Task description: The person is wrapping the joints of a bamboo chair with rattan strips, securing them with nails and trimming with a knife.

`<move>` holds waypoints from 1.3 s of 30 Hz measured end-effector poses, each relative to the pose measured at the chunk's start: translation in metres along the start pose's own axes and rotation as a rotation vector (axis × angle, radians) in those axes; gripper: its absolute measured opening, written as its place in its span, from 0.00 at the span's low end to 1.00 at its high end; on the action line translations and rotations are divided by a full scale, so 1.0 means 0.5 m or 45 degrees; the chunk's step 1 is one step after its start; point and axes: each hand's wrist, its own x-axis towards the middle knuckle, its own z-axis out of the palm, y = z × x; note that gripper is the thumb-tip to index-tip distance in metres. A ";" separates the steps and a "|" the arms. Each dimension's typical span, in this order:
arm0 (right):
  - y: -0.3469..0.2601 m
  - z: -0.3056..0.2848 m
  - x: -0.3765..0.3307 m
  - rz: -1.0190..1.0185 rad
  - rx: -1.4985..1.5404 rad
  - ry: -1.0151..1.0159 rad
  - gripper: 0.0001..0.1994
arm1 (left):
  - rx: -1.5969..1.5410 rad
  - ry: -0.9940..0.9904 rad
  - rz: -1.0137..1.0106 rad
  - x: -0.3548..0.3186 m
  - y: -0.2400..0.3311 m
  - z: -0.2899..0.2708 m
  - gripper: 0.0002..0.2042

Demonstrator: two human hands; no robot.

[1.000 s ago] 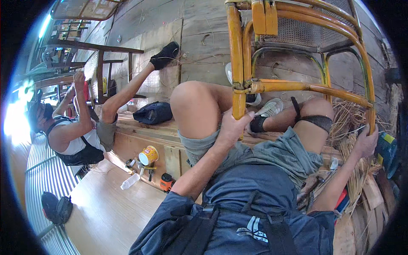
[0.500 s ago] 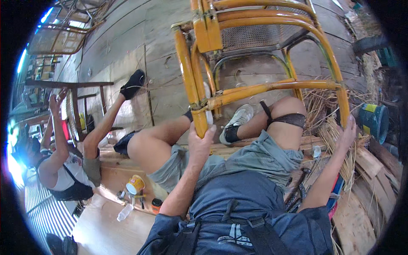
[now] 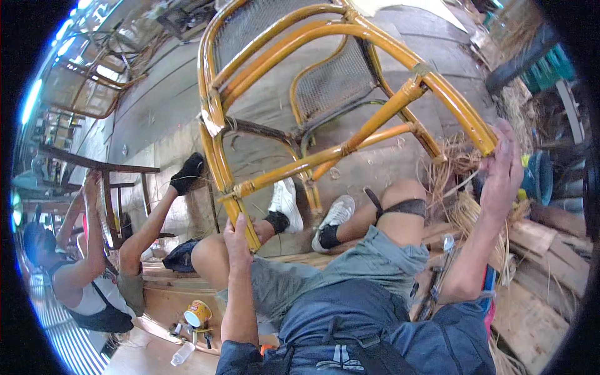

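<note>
A yellow-brown, glossy rattan armchair (image 3: 300,167) is held tipped in front of me, its leg ends toward my body. One woven mesh panel (image 3: 337,87) shows through the frame, and another mesh panel (image 3: 256,28) lies at its far end. My left hand (image 3: 237,240) is closed round the end of the left leg, just above my thigh. Higher up on the right, my right hand (image 3: 505,156) grips the end of the other leg, with its fingers partly hidden. Pale binding (image 3: 212,123) is loose at a joint of the left side.
On the left a co-worker (image 3: 94,281) sits holding a dark wooden frame (image 3: 106,165). Beside me lie a yellow tub (image 3: 197,314) and a clear bottle (image 3: 183,354). Cane strips (image 3: 472,228), a teal bucket (image 3: 536,178) and wooden boards (image 3: 531,312) are at my right.
The armchair has swung and tilted, showing more of its mesh panels. My left hand has gone left and lower with its leg; my right hand has risen with the other.
</note>
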 end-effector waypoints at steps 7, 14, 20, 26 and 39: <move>-0.035 0.053 -0.014 -0.262 0.371 -0.280 0.22 | 0.309 0.106 0.070 0.047 -0.095 -0.061 0.13; 0.121 0.063 0.096 0.067 -0.244 -0.554 0.24 | 0.369 0.196 -0.013 0.101 -0.149 -0.148 0.19; 0.456 -0.088 0.013 0.138 -1.578 -0.833 0.30 | 0.777 0.277 0.506 0.105 -0.160 -0.142 0.20; 0.526 -0.088 0.014 0.493 -0.669 -0.510 0.28 | 0.926 0.298 0.324 0.092 -0.112 -0.134 0.21; 0.551 0.028 0.175 0.223 -1.109 -0.858 0.38 | 0.543 0.230 -0.017 0.087 -0.042 -0.027 0.20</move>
